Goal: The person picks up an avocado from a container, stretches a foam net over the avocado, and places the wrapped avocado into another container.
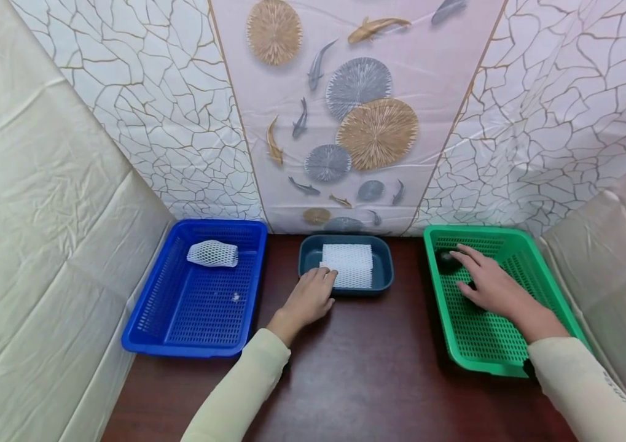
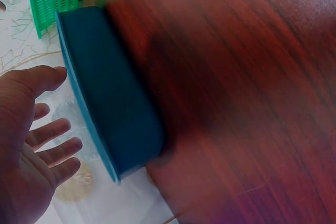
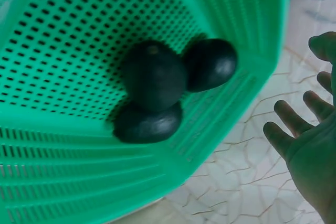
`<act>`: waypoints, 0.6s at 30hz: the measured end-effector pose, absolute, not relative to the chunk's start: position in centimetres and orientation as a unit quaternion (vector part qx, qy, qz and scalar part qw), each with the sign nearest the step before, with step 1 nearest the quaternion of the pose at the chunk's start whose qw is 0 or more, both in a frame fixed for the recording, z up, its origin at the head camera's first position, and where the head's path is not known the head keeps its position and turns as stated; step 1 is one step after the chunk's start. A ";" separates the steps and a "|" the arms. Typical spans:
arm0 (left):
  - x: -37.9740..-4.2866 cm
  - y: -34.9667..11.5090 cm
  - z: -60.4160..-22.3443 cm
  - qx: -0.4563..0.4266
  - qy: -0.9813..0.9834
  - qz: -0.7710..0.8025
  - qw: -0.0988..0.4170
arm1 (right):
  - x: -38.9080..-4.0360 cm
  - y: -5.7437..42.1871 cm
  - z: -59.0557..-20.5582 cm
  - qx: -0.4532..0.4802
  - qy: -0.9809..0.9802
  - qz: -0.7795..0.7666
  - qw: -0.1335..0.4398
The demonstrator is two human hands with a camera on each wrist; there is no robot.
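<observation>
My right hand (image 1: 486, 285) reaches over the green basket (image 1: 456, 353), fingers spread, with nothing held. Close to its fingertips in the head view is a dark avocado (image 1: 446, 261); another dark shape lies partly hidden under the hand. In the right wrist view three dark oval avocados (image 3: 155, 74) sit together in a corner of the basket, apart from the open fingers (image 3: 291, 119). My left hand (image 1: 308, 298) is at the near rim of the dark teal tray (image 1: 384, 270), fingertips by the white foam net sleeves (image 1: 347, 266) in it. Its fingers are relaxed and hold nothing.
On the left stands a blue basket (image 1: 257, 270) with a bulging white foam net sleeve (image 1: 212, 253) and a small white scrap (image 1: 236, 297) inside. All the containers stand on a dark red wooden table (image 1: 368, 368) against a patterned backdrop (image 1: 346, 202).
</observation>
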State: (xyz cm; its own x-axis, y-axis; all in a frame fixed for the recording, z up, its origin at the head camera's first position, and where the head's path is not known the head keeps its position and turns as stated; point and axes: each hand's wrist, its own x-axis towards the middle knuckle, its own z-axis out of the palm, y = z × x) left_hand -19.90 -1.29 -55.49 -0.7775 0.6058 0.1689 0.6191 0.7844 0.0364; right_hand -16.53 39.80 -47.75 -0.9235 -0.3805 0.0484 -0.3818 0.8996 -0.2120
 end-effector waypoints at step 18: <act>-20.4 -1.2 -57.8 -0.313 -0.949 0.003 0.038 | -17.8 42.8 -50.9 0.117 -0.983 0.124 -0.072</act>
State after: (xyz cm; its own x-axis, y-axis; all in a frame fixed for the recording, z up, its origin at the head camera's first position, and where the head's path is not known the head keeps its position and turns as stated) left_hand -20.44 -1.21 -57.79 -0.8011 0.5943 0.0712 0.5939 0.8040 -0.0288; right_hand -17.75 42.77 -50.88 -0.9623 -0.2483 -0.1114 -0.2127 0.9415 -0.2614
